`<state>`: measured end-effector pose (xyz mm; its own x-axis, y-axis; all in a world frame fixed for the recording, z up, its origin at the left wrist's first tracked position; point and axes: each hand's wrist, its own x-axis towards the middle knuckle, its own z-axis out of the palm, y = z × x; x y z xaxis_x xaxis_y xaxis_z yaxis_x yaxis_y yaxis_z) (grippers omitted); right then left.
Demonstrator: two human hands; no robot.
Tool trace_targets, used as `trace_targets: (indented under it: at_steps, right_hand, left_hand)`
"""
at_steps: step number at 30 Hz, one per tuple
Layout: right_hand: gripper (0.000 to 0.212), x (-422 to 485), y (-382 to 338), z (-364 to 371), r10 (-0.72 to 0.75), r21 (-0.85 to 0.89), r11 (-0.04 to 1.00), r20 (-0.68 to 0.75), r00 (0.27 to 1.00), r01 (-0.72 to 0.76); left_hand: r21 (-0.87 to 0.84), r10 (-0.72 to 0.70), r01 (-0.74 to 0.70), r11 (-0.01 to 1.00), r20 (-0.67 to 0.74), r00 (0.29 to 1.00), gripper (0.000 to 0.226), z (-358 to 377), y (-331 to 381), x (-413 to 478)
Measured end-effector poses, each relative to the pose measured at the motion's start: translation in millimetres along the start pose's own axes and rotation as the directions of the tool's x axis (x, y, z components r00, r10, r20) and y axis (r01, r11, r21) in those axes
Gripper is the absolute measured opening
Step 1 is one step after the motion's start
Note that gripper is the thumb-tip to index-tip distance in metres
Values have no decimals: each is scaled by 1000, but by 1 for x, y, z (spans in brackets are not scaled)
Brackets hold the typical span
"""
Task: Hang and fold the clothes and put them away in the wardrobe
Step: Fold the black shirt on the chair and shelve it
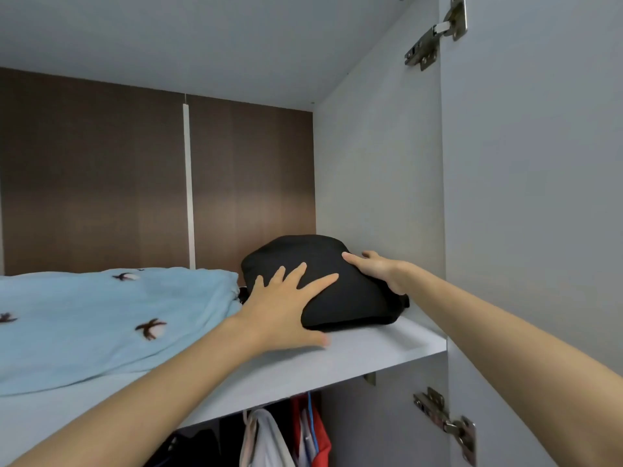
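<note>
Wardrobe [377, 170] of pale grey board with a brown back panel stands open before us, and most of what we can see of the job looks done. On its grey upper shelf [371, 348] lies a large light-blue fabric item printed with small dark bird shapes [111, 321], loosely folded and filling the left side. Just beside it, in the right corner near the side wall, sits the folded black garment bundle [340, 291], resting fully on the shelf. Below the shelf we glimpse hanging clothes in white and red [286, 436] on hangers. Our left hand [286, 305] lies flat on the bundle's near side, fingers spread wide, and our right hand [377, 267] cups its far right edge, fingers loosely extended, neither one gripping. We judge this piece is placed and only being pressed into position; whether more clothes remain outside the wardrobe we cannot tell.
</note>
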<state>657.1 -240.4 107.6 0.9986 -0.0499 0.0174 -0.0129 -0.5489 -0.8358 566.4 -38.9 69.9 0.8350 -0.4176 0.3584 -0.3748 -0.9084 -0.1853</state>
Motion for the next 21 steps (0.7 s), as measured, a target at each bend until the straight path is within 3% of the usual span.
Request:
trace_targets:
  at_steps: [2, 4, 9, 13, 16, 19, 21]
  right_hand:
    - [87, -5, 1, -1, 27, 66, 997, 38, 999, -29]
    - [80, -4, 2, 2, 30, 155, 987, 74, 997, -42]
    - [57, -18, -5, 25, -159, 468, 857, -160, 974, 217]
    - [49, -54, -23, 39, -274, 541, 742, -293, 916, 395]
    - [49, -74, -30, 51, -335, 504, 708, -377, 864, 494]
    - [49, -82, -30, 70, -342, 406, 744, -452, 824, 531]
    - [48, -82, -25, 79, -344, 389, 779, -391, 854, 492]
  left_hand:
    - [107, 25, -14, 994, -98, 995, 93, 8, -8, -3]
    - [136, 51, -26, 990, -180, 982, 98, 11, -22, -6]
    - [216, 196, -116, 969, -399, 896, 110, -1, -60, -3]
    - [203, 110, -10, 979, -488, 866, 95, -22, -88, 5]
    - [165, 103, -12, 986, -559, 823, 89, -28, -112, 17]
    - [111, -2, 73, 991, -534, 845, 87, -21, -126, 31]
    - [135, -142, 210, 968, -392, 909, 87, -13, -133, 42]
